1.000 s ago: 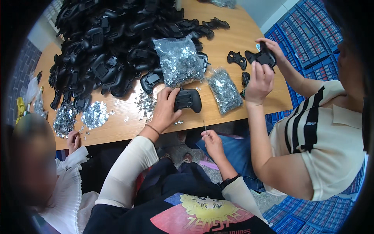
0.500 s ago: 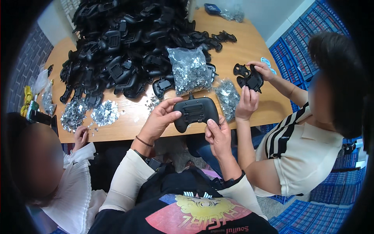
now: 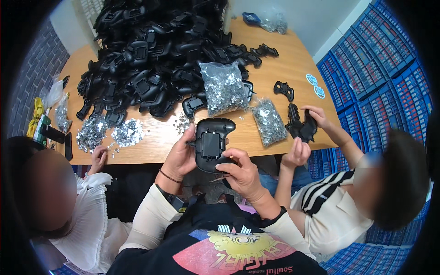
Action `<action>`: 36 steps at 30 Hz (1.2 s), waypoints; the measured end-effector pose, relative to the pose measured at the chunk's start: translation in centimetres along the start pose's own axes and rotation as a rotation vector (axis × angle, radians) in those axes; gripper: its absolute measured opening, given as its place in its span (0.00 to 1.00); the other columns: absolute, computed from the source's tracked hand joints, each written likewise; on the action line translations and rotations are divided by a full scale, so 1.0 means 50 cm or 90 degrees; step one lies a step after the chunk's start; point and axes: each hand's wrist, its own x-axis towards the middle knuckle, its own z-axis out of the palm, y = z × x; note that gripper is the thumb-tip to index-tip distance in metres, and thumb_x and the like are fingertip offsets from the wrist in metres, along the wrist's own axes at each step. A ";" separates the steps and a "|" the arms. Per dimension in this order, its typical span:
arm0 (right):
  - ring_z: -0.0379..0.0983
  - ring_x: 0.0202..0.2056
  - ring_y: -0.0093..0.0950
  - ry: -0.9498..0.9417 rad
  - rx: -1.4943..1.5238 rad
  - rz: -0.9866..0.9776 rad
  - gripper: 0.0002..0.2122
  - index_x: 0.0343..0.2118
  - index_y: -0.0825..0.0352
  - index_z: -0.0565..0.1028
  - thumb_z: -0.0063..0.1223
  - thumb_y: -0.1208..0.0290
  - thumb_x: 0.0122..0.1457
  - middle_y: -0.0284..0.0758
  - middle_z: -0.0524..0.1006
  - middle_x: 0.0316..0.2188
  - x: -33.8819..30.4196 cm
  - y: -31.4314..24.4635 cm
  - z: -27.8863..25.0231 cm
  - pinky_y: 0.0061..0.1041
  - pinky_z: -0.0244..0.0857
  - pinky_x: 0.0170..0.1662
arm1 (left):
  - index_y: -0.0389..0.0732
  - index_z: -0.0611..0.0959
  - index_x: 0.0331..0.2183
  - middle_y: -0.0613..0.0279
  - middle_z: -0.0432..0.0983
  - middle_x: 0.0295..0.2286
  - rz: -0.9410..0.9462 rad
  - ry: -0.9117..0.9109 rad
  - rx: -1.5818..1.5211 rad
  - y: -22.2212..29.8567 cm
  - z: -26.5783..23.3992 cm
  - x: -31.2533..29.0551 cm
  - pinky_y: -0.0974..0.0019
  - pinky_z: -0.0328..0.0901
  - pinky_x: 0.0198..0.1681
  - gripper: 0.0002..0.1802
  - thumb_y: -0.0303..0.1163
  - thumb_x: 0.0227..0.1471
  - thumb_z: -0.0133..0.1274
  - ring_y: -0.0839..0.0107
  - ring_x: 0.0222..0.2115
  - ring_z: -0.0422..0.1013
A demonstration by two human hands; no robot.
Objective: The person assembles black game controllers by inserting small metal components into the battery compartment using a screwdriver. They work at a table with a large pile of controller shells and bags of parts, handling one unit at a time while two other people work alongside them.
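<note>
The black controller shell point(image 3: 211, 144) is held upright in front of the person's chest, just off the near edge of the wooden table point(image 3: 284, 68), its hollow inner side facing the camera. The left hand point(image 3: 179, 158) is clamped around its left edge, fingers wrapped behind; the right hand point(image 3: 242, 173) grips its lower right corner, thumb pressing on the rim. Beyond it on the table lie two clear bags of small silvery parts point(image 3: 223, 87) and a large heap of black shells point(image 3: 151, 50). To the right, a co-worker's hands point(image 3: 305, 133) hold another black shell point(image 3: 300, 124); to the left, loose silvery parts point(image 3: 107, 133) lie scattered
</note>
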 end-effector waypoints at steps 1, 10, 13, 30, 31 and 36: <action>0.72 0.30 0.30 -0.009 -0.029 -0.008 0.15 0.30 0.62 0.74 0.57 0.84 0.35 0.34 0.68 0.38 0.003 -0.004 -0.003 0.23 0.68 0.30 | 0.31 0.62 0.51 0.36 0.64 0.45 0.018 0.006 0.036 0.001 0.007 -0.006 0.55 0.63 0.48 0.33 0.50 0.55 0.35 0.52 0.45 0.66; 0.73 0.30 0.29 -0.117 0.018 0.011 0.12 0.31 0.63 0.74 0.58 0.78 0.39 0.34 0.68 0.38 0.020 -0.051 -0.014 0.24 0.68 0.28 | 0.31 0.64 0.49 0.39 0.67 0.42 0.040 0.024 0.025 0.007 -0.019 -0.044 0.55 0.65 0.46 0.29 0.45 0.54 0.38 0.53 0.43 0.68; 0.72 0.29 0.29 -0.060 0.033 0.057 0.11 0.32 0.64 0.74 0.58 0.76 0.42 0.36 0.67 0.37 0.023 -0.047 -0.019 0.23 0.67 0.28 | 0.31 0.67 0.46 0.45 0.70 0.40 0.039 0.041 0.026 0.005 -0.024 -0.055 0.59 0.66 0.45 0.25 0.42 0.53 0.40 0.59 0.40 0.70; 0.70 0.30 0.32 -0.157 -0.034 0.131 0.10 0.29 0.63 0.72 0.60 0.71 0.42 0.32 0.66 0.32 0.056 -0.003 -0.024 0.29 0.65 0.32 | 0.37 0.75 0.36 0.65 0.73 0.32 -0.051 0.138 0.248 -0.017 0.013 -0.071 0.73 0.64 0.38 0.12 0.34 0.51 0.46 0.76 0.34 0.69; 0.70 0.30 0.32 -0.179 -0.031 0.130 0.11 0.29 0.63 0.72 0.60 0.71 0.41 0.32 0.65 0.32 0.057 -0.001 -0.027 0.29 0.65 0.32 | 0.37 0.76 0.36 0.65 0.73 0.32 -0.055 0.133 0.253 -0.016 0.007 -0.072 0.73 0.64 0.38 0.12 0.34 0.51 0.46 0.77 0.34 0.69; 0.67 0.31 0.29 -0.196 0.034 0.139 0.11 0.28 0.65 0.73 0.61 0.72 0.40 0.33 0.64 0.31 0.049 0.011 -0.033 0.25 0.63 0.32 | 0.36 0.76 0.36 0.64 0.73 0.33 -0.088 0.125 0.260 -0.019 0.011 -0.069 0.73 0.63 0.39 0.12 0.34 0.51 0.47 0.77 0.34 0.69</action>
